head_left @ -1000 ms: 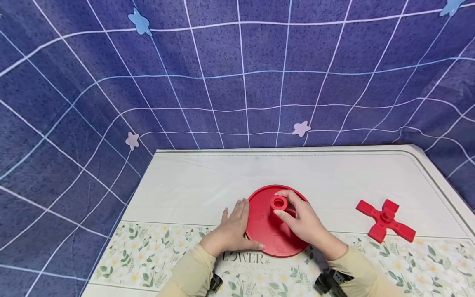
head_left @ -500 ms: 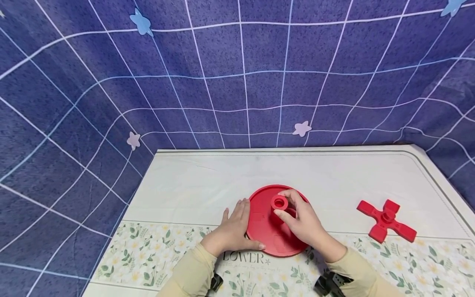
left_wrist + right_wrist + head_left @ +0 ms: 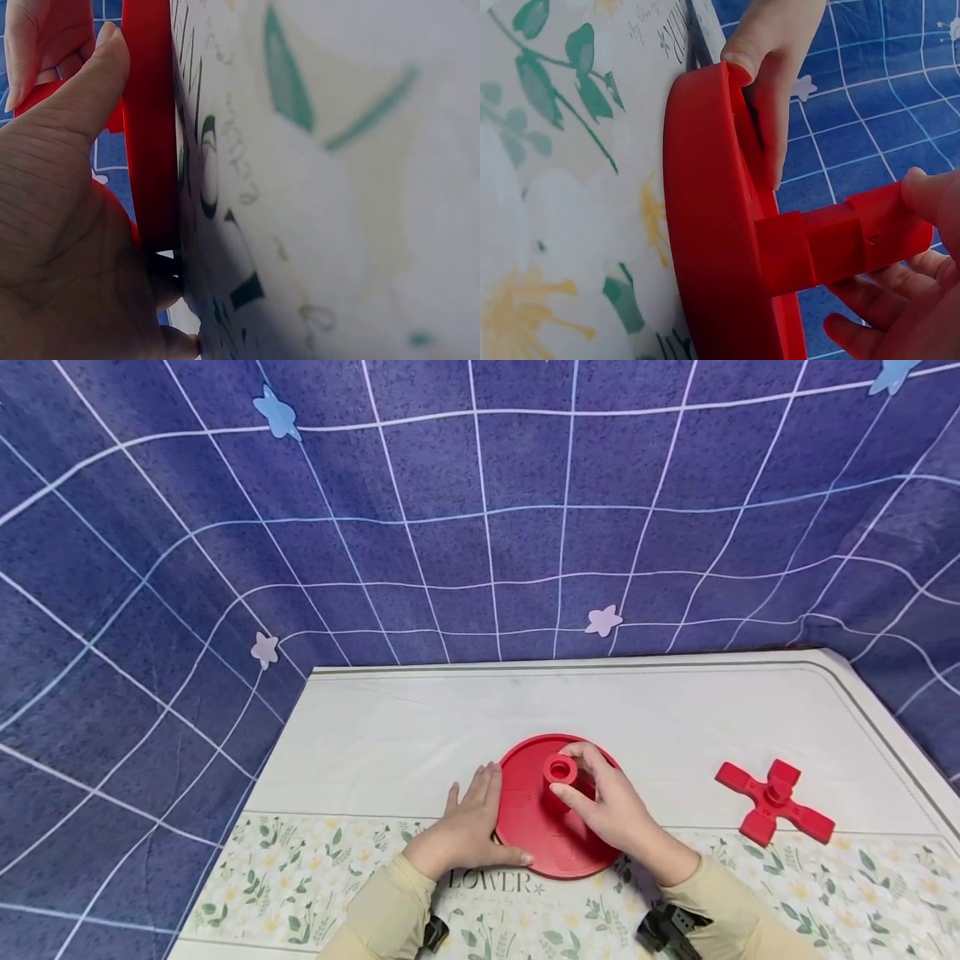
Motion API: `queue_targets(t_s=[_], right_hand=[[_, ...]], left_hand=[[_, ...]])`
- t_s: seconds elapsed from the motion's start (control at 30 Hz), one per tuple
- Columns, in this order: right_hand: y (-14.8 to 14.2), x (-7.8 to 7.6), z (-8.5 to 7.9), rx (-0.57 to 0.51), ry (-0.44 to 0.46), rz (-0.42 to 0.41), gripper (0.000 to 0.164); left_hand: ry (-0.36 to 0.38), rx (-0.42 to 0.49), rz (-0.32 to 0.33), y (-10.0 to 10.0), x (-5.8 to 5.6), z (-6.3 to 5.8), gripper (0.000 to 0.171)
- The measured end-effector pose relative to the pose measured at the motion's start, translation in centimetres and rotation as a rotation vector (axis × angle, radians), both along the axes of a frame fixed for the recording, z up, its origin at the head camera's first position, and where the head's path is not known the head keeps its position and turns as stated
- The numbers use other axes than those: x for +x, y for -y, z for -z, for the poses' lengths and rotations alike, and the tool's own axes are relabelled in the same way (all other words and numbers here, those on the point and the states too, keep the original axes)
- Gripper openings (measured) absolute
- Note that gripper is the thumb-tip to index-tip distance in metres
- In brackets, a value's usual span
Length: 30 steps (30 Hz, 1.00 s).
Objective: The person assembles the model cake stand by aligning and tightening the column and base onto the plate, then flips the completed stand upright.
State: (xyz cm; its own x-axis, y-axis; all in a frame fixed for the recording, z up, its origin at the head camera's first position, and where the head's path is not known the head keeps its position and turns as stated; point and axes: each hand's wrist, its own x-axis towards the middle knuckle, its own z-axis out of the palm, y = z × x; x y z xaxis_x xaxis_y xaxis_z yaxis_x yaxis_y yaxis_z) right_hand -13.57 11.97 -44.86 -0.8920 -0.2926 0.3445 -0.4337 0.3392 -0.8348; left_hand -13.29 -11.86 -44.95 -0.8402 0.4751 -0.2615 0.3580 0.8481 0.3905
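Note:
A round red base with a raised rim (image 3: pixel 525 814) lies flat on the table. From its middle rises a red hollow post (image 3: pixel 560 768), also seen from the side as a stepped red post (image 3: pixel 840 244) in the right wrist view. My right hand (image 3: pixel 615 802) grips the post near its top between thumb and fingers. My left hand (image 3: pixel 471 828) rests along the left edge of the base, fingers straight and thumb over the near rim. In the left wrist view the left thumb (image 3: pixel 94 90) lies against the red rim (image 3: pixel 150 150).
To the right on the table lies a red four-armed cross piece (image 3: pixel 777 802) with a knob at its centre. The white tablecloth (image 3: pixel 420 718) has a floral band along the front. A blue gridded curtain (image 3: pixel 435 543) hangs behind and at the left.
The view has shifted very slightly. Both hands, the base, the post and the cross piece keep practically the same places.

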Motion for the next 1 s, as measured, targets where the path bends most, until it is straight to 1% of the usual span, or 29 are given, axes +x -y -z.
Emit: queue_targets(t_s=[0.1, 0.23, 0.27, 0.33, 0.4, 0.47, 0.57, 0.6, 0.67, 0.73, 0.8, 0.83, 0.9, 1.0], right_hand=[[-0.4, 0.0, -0.1, 0.019, -0.004, -0.009, 0.038], [-1.6, 0.3, -0.7, 0.05, -0.014, -0.031, 0.048], [-2.0, 0.5, -0.9, 0.066, -0.022, -0.03, 0.051], [-3.2, 0.9, -1.3, 0.111, -0.056, 0.0, 0.055], [-4.6, 1.3, -1.8, 0.167, -0.107, 0.057, 0.056], [-6.4, 1.8, -2.3, 0.231, -0.171, 0.142, 0.054], [-9.6, 2.5, -2.9, 0.296, -0.263, 0.285, 0.05], [-10.7, 2.7, -3.0, 0.309, -0.282, 0.336, 0.048], [-13.0, 3.1, -3.1, 0.332, -0.289, 0.428, 0.044], [-15.4, 3.5, -2.8, 0.39, -0.242, 0.5, 0.042], [-17.8, 3.9, -2.4, 0.465, -0.155, 0.54, 0.043], [-19.0, 4.1, -2.1, 0.518, -0.1, 0.549, 0.047], [-21.1, 4.4, -1.4, 0.633, -0.001, 0.551, 0.054], [-23.5, 4.7, -0.5, 0.765, 0.153, 0.511, 0.069]], left_hand=[[0.004, -0.005, -0.002, -0.1, 0.0, 0.2, 0.129], [0.005, 0.001, -0.002, -0.2, 0.0, 0.4, 0.13], [0.005, 0.003, -0.003, -0.2, 0.0, 0.5, 0.13], [0.003, 0.01, -0.004, -0.2, 0.0, 0.5, 0.13], [0.002, 0.012, -0.005, -0.2, -0.1, 0.5, 0.13], [0.005, 0.011, -0.007, -0.2, -0.1, 0.5, 0.13], [0.01, 0.013, -0.007, -0.2, -0.2, 0.5, 0.13], [0.013, 0.016, -0.008, -0.2, -0.2, 0.5, 0.13], [0.016, 0.021, -0.007, -0.1, -0.2, 0.5, 0.13], [0.015, 0.021, -0.006, 0.0, -0.2, 0.5, 0.13], [0.013, 0.021, -0.005, 0.0, -0.2, 0.5, 0.13], [0.012, 0.02, -0.005, 0.1, -0.2, 0.5, 0.13], [0.01, 0.017, -0.003, 0.1, -0.2, 0.4, 0.13], [0.012, 0.02, -0.001, 0.1, -0.2, 0.4, 0.13]])
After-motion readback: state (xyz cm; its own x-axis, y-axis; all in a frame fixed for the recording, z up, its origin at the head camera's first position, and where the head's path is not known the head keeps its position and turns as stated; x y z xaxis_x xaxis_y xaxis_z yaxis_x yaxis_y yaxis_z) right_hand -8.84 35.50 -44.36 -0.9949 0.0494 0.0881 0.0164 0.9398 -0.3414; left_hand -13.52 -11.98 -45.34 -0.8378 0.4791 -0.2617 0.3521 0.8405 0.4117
